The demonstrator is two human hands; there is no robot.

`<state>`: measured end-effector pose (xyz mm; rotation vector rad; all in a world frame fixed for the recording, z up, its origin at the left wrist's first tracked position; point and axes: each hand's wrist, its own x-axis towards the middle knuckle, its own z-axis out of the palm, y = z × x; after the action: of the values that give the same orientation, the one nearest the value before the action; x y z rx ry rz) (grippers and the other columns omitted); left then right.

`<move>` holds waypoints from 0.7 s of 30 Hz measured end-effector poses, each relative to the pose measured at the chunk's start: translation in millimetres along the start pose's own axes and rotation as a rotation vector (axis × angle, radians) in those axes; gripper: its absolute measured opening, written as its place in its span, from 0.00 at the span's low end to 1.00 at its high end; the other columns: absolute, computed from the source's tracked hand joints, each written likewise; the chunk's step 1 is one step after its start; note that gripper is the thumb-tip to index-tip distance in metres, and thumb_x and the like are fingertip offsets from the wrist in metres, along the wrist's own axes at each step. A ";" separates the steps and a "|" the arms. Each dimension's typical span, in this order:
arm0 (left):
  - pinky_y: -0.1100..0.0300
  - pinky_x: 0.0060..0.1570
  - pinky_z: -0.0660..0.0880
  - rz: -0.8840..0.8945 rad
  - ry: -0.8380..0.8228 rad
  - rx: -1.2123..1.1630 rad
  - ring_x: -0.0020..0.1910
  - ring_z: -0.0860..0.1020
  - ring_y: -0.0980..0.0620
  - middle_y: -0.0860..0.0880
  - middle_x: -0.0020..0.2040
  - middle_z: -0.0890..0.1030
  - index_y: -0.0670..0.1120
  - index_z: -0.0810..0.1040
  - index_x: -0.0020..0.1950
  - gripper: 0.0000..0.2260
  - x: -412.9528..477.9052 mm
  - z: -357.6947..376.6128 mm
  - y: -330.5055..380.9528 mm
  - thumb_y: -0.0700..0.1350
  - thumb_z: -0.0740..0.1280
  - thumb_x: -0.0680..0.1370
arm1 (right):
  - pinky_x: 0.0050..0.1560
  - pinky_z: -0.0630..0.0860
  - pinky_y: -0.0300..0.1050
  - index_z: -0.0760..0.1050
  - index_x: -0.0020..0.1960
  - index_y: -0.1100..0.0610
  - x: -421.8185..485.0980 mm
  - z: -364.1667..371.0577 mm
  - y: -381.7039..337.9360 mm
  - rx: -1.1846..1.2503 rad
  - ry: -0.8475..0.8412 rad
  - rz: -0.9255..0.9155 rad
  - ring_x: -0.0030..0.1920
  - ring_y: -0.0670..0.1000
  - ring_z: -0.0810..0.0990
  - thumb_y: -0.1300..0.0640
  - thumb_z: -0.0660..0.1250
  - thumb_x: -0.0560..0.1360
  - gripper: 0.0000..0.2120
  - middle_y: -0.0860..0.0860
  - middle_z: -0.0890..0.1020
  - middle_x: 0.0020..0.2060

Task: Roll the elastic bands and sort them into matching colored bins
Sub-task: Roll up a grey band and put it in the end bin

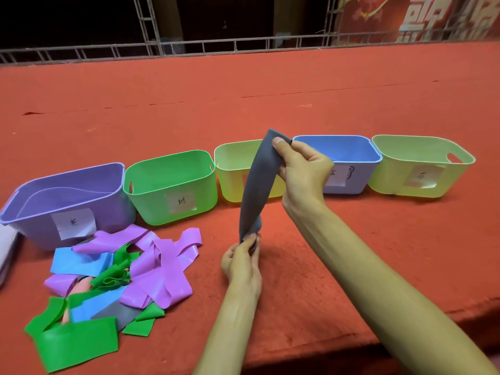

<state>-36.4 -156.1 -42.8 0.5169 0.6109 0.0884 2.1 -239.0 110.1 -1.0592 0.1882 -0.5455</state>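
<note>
A grey elastic band (258,182) hangs stretched between my two hands above the red carpet. My right hand (300,169) pinches its top end, raised in front of the bins. My left hand (243,262) pinches the bottom end, which looks bunched. A heap of loose bands (113,280) in purple, blue, green and grey lies at the left. Behind stand a row of bins: purple (32,201), green (151,190), yellow-green (230,185), blue (362,171) and another yellow-green one (389,180), each with a paper label.
Red carpet (297,104) covers the surface, with open room behind the bins and at the right. A metal truss railing (189,47) runs along the far edge. A white object (6,247) shows at the left border.
</note>
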 end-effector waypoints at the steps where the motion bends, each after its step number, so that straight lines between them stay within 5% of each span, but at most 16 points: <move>1: 0.59 0.44 0.84 0.030 0.010 0.007 0.34 0.84 0.52 0.40 0.42 0.79 0.36 0.74 0.56 0.14 3.3 -4.1 3.4 0.22 0.68 0.74 | 0.50 0.80 0.58 0.84 0.35 0.56 2.3 -0.6 0.0 -0.001 0.017 -0.002 0.40 0.52 0.77 0.62 0.78 0.69 0.07 0.53 0.81 0.37; 9: 0.58 0.53 0.80 0.320 -0.192 0.487 0.48 0.83 0.48 0.43 0.46 0.87 0.37 0.84 0.52 0.10 17.4 -52.7 9.7 0.26 0.71 0.74 | 0.39 0.80 0.44 0.82 0.46 0.66 38.6 -2.4 3.4 0.106 0.067 0.147 0.38 0.52 0.80 0.69 0.74 0.74 0.02 0.56 0.81 0.38; 13: 0.64 0.52 0.78 0.584 -0.309 0.851 0.51 0.82 0.63 0.47 0.58 0.81 0.43 0.86 0.46 0.13 13.0 -62.1 14.1 0.26 0.72 0.73 | 0.35 0.79 0.41 0.80 0.41 0.63 60.2 -8.1 8.9 0.088 -0.019 0.208 0.33 0.49 0.80 0.70 0.73 0.74 0.05 0.52 0.81 0.32; 17: 0.69 0.49 0.74 0.724 -0.419 0.949 0.46 0.81 0.62 0.52 0.48 0.82 0.54 0.87 0.41 0.23 9.0 -59.5 24.3 0.25 0.67 0.73 | 0.37 0.80 0.41 0.80 0.38 0.59 79.5 -17.0 12.0 0.068 -0.150 0.266 0.34 0.48 0.82 0.68 0.74 0.75 0.09 0.52 0.82 0.33; 21: 0.62 0.50 0.77 0.720 -0.508 1.079 0.45 0.83 0.54 0.52 0.43 0.85 0.50 0.86 0.46 0.15 7.4 -65.5 28.3 0.31 0.69 0.73 | 0.41 0.82 0.42 0.79 0.42 0.60 102.1 -27.4 18.4 0.090 -0.199 0.352 0.35 0.50 0.84 0.67 0.74 0.75 0.06 0.54 0.84 0.36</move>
<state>-65.6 -101.2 -78.5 1.7333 -0.1127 0.3009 84.3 -305.5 92.0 -0.9591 0.1683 -0.1283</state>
